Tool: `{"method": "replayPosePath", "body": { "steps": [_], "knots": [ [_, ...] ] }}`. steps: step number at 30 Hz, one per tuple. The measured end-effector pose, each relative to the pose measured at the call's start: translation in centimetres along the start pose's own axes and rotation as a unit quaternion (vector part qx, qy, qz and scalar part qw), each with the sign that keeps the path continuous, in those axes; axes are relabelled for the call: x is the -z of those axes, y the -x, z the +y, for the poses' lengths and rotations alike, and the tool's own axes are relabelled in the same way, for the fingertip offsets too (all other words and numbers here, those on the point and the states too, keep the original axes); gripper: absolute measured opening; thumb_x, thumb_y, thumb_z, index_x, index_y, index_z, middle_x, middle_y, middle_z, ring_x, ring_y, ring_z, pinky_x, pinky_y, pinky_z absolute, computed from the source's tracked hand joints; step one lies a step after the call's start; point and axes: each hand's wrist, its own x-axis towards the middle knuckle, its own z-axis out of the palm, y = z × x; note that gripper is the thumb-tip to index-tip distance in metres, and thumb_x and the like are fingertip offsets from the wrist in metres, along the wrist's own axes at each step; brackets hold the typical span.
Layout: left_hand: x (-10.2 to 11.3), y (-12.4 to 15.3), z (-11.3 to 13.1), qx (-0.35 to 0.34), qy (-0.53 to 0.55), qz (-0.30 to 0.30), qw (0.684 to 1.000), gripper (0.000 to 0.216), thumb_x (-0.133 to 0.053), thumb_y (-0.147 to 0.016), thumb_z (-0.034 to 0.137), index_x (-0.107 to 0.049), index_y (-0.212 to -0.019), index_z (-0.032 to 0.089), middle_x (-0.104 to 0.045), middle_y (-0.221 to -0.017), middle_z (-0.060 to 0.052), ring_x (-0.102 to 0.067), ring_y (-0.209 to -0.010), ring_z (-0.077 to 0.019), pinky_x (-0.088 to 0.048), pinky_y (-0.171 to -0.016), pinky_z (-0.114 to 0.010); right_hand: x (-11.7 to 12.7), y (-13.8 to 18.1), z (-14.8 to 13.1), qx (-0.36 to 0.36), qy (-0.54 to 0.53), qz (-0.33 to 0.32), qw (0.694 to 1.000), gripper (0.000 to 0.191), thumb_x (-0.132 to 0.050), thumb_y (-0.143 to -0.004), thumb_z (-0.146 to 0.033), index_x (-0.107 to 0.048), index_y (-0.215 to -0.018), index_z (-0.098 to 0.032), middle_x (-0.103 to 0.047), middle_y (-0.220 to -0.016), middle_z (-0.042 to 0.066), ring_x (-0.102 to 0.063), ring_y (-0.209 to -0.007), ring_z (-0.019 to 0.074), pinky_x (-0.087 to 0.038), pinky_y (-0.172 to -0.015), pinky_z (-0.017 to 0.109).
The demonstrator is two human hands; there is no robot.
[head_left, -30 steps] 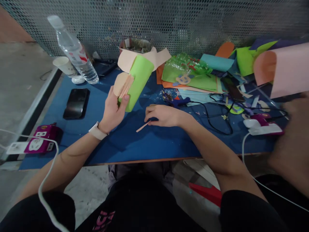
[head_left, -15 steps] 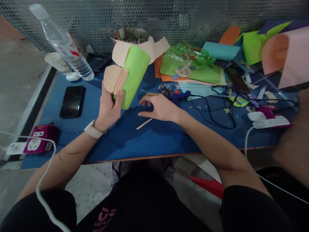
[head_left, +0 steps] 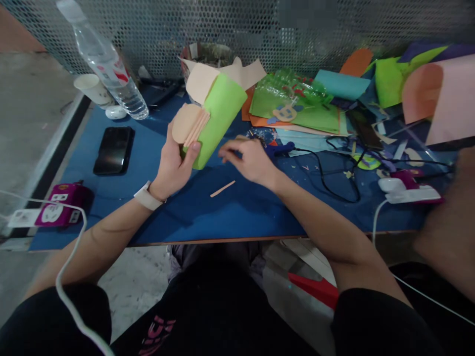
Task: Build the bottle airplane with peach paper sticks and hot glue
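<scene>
My left hand is closed around a rolled bright green craft sheet, tilted above the table, its thumb pressing near the lower end. Fixed along its side are narrow peach strips beside a rounded beige piece. A larger beige piece sticks out behind the roll's upper end. To the right of the roll, my right hand hovers with its fingers curled in towards the thumb; nothing shows in them. Below that hand, one loose peach strip lies on the blue table.
A water bottle, paper cup and black phone stand or lie at left. A blue glue gun with a black cord rests at right, before stacked coloured sheets. Another person's arm is at the right edge.
The green roll and my left hand have shifted slightly right in view. The fingers of my right hand, spread before, have drawn together. The loose strip still lies on the table.
</scene>
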Motion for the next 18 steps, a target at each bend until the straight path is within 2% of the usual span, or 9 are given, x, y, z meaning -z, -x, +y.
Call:
{"method": "replayPosePath", "body": {
  "steps": [3, 5, 8, 11, 15, 18],
  "knots": [
    [0.4, -0.4, -0.3, 0.007, 0.007, 0.001, 1.0, 0.09, -0.058, -0.108, 0.091, -0.057, -0.172, 0.028, -0.065, -0.173, -0.018, -0.052, -0.173, -0.0412, -0.039, -0.149, -0.061, 2.8, 0.0, 0.6, -0.075, 0.042, 0.087, 0.993, 0.042, -0.051, -0.123, -0.05, -0.081, -0.106, -0.026, -0.083, -0.097, 0.009, -0.078, -0.1, 0.031, -0.06, -0.106, 0.049],
    [0.6, -0.6, -0.5, 0.004, 0.0, 0.005, 1.0, 0.088, -0.059, -0.109, 0.089, -0.056, -0.174, 0.03, -0.061, -0.178, -0.016, -0.052, -0.173, -0.0402, -0.038, -0.15, -0.061, 4.6, 0.1, 1.0, -0.116, 0.098, 0.137, 0.979, 0.049, -0.046, -0.123, -0.059, -0.079, -0.106, -0.028, -0.081, -0.096, 0.009, -0.078, -0.103, 0.0334, -0.061, -0.108, 0.052],
    [0.9, -0.7, -0.8, -0.002, -0.009, 0.01, 1.0, 0.087, -0.06, -0.11, 0.088, -0.053, -0.176, 0.032, -0.058, -0.182, -0.014, -0.05, -0.175, -0.0405, -0.036, -0.151, -0.062, 7.2, 0.5, 1.6, -0.146, 0.172, 0.187, 0.956, 0.053, -0.045, -0.121, -0.068, -0.076, -0.099, -0.031, -0.077, -0.096, 0.012, -0.077, -0.11, 0.0393, -0.059, -0.111, 0.059],
    [0.9, -0.7, -0.9, -0.017, -0.017, 0.006, 1.0, 0.092, -0.059, -0.109, 0.09, -0.047, -0.18, 0.032, -0.053, -0.186, -0.012, -0.047, -0.176, -0.0419, -0.035, -0.151, -0.064, 9.5, 0.9, 2.4, -0.176, 0.201, 0.217, 0.939, 0.051, -0.047, -0.12, -0.071, -0.069, -0.093, -0.032, -0.077, -0.096, 0.014, -0.076, -0.109, 0.041, -0.058, -0.108, 0.061],
    [0.8, -0.7, -0.7, -0.021, -0.019, 0.008, 1.0, 0.094, -0.06, -0.108, 0.091, -0.046, -0.181, 0.033, -0.05, -0.188, -0.012, -0.047, -0.176, -0.0413, -0.037, -0.151, -0.062, 11.5, 1.2, 4.2, -0.219, 0.233, 0.267, 0.909, 0.044, -0.057, -0.12, -0.06, -0.061, -0.087, -0.032, -0.081, -0.099, 0.015, -0.075, -0.111, 0.0394, -0.054, -0.11, 0.061],
    [0.6, -0.8, -0.7, -0.004, -0.008, 0.026, 1.0, 0.093, -0.064, -0.105, 0.092, -0.05, -0.178, 0.036, -0.057, -0.183, -0.013, -0.048, -0.176, -0.041, -0.039, -0.15, -0.059, 11.7, 1.0, 5.3, -0.198, 0.24, 0.267, 0.912, 0.019, -0.067, -0.114, -0.035, -0.072, -0.098, -0.027, -0.088, -0.113, 0.014, -0.08, -0.108, 0.0338, -0.057, -0.113, 0.057]
  ]
}}
